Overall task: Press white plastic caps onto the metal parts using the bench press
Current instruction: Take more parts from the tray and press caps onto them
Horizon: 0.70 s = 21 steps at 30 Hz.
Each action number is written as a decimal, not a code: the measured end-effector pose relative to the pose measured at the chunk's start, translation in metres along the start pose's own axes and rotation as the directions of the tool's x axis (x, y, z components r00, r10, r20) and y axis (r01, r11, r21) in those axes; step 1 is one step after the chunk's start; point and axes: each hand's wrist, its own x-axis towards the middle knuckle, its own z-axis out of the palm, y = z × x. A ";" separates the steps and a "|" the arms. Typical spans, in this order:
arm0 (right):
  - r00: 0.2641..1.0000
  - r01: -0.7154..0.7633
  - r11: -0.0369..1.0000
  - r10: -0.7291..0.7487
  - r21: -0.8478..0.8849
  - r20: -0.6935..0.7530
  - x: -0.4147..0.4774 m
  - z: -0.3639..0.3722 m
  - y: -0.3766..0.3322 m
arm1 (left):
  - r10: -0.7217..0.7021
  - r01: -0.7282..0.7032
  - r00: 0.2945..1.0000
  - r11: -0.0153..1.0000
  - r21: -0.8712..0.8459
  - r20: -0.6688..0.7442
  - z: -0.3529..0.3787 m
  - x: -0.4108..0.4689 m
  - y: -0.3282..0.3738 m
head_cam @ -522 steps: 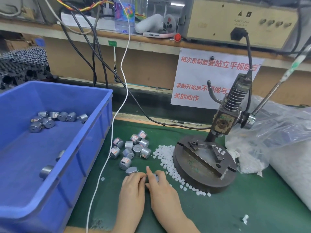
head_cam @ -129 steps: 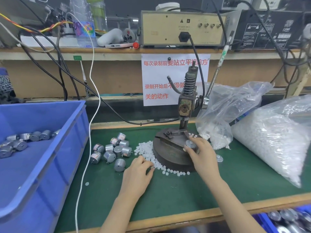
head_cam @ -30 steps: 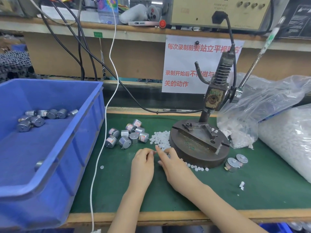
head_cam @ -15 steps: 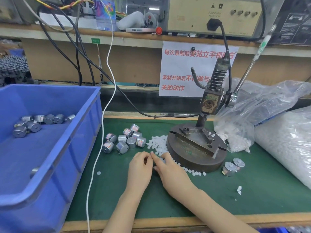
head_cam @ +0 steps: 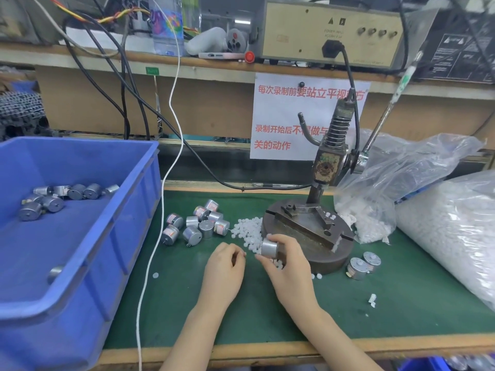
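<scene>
I am holding a metal part (head_cam: pixel 268 247) in my right hand's (head_cam: pixel 290 266) curled grip, just in front of the bench press (head_cam: pixel 308 236), over white caps (head_cam: pixel 247 232) on the tabletop (head_cam: pixel 348 303). My left hand (head_cam: pixel 226 266) is curling nearby; whether it is pinching anything I cannot tell.

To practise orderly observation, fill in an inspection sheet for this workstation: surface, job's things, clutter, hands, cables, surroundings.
Surface: green mat on the bench.
Job's things: bench press on the mat; white caps heaped left of its base; cluster of metal parts beside them; two more parts right of the base.
Clutter: stray cap and white scrap on the mat.
Hands: right hand fingers grip a metal part; left hand fingers curled, contents unclear.
Cables: white cable crosses the mat; black cables hang behind.
Surroundings: blue bin holding further parts, left; bags of caps, right; power unit on shelf.
</scene>
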 end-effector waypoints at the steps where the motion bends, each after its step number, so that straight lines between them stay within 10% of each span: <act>1: 1.000 -0.024 1.000 0.024 -0.009 0.000 0.002 -0.002 -0.001 | 0.026 -0.026 1.000 1.000 0.008 0.001 -0.003 -0.001 0.004; 13: 0.951 -0.310 0.944 0.307 -0.112 -0.042 0.048 -0.053 0.013 | 0.105 -0.115 0.993 0.970 0.216 0.057 -0.014 -0.014 0.029; 21: 0.984 -0.154 0.914 0.109 -0.376 -0.138 0.072 -0.063 0.033 | 0.112 -0.121 0.992 0.964 0.238 0.051 -0.012 -0.014 0.027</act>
